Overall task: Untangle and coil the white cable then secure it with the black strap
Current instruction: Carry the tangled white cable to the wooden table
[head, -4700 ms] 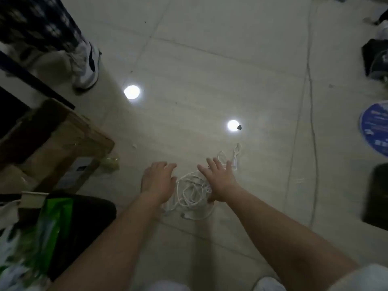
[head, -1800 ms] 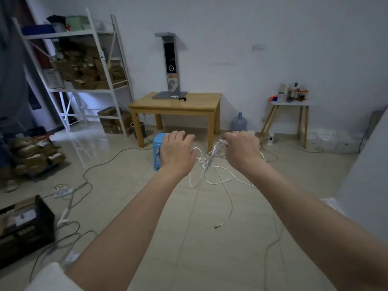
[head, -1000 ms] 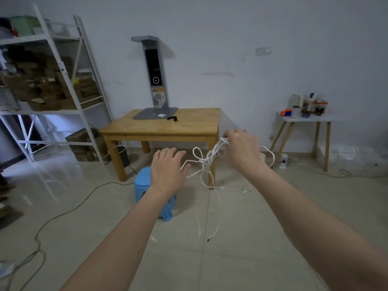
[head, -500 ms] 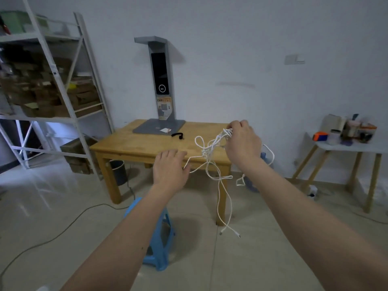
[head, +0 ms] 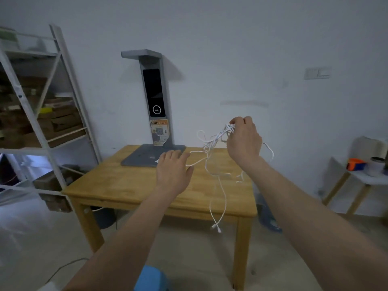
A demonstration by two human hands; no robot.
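Note:
My right hand [head: 243,141] is shut on a bunch of the tangled white cable [head: 212,143], held up in the air above the wooden table [head: 117,185]. Loose loops hang below the fist, and two connector ends [head: 216,227] dangle in front of the table's near edge. My left hand [head: 173,171] hovers over the table with fingers spread, and one strand of the cable reaches its fingertips. No black strap shows; the spot beside the grey stand's base lies behind my left hand.
A tall grey stand [head: 155,97] with a flat base sits at the back of the table. A metal shelf rack [head: 42,122] with boxes is on the left, a small white side table [head: 369,177] on the right, a blue stool [head: 151,278] at my feet.
The cable was lifted off the floor in my right hand. Over the last second the table has come closer and both hands are now above its top.

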